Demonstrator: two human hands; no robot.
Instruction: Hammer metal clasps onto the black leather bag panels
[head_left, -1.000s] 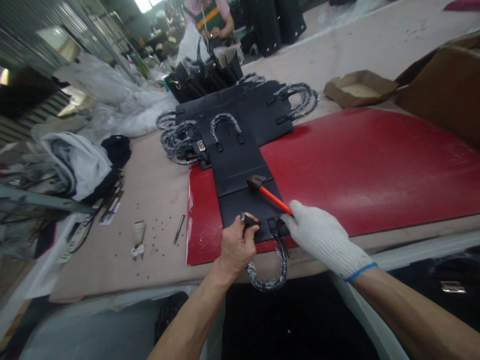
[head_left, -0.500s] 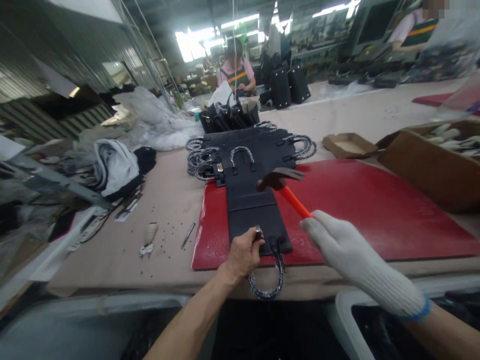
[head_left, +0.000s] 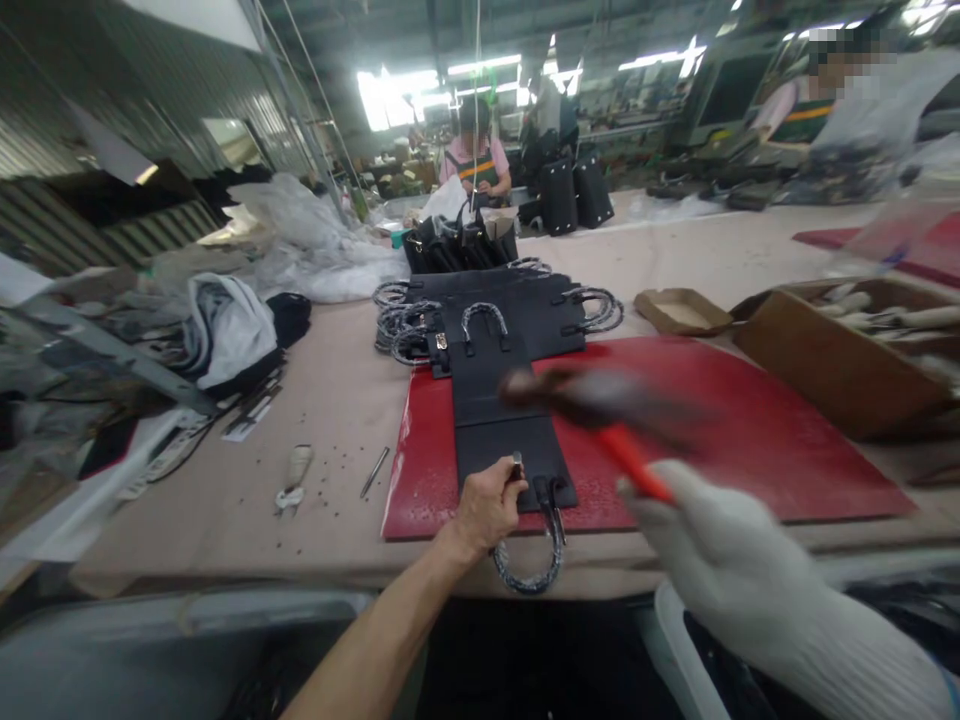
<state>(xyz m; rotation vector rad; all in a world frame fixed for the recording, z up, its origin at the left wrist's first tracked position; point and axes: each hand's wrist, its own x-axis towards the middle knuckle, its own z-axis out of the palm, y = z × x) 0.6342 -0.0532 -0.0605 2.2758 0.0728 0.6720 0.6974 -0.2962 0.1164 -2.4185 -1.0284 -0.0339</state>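
My bare left hand (head_left: 484, 512) is closed around a short metal punch (head_left: 517, 462), held upright on the near part of a black leather bag panel (head_left: 499, 445). A wrapped loop handle (head_left: 529, 580) hangs from that panel's near edge, over the table's front. In my gloved right hand (head_left: 705, 530) is a claw hammer with an orange-red handle (head_left: 634, 465). Its dark head (head_left: 570, 395), smeared by motion, is raised above and to the right of the punch, apart from it. Under the panel lies a red mat (head_left: 675, 430).
More black panels with handles (head_left: 555, 310) lie stacked beyond. On the left are a metal rod (head_left: 374, 473), a pair of pliers (head_left: 294, 480) and small scattered bits. A cardboard box (head_left: 847, 350) and shallow tray (head_left: 682, 312) stand right. A co-worker (head_left: 476, 165) sits across the table.
My right hand and the hammer have moved right and nearer to me, and the hammer head has blurred. My left hand stays at the same spot with the punch.
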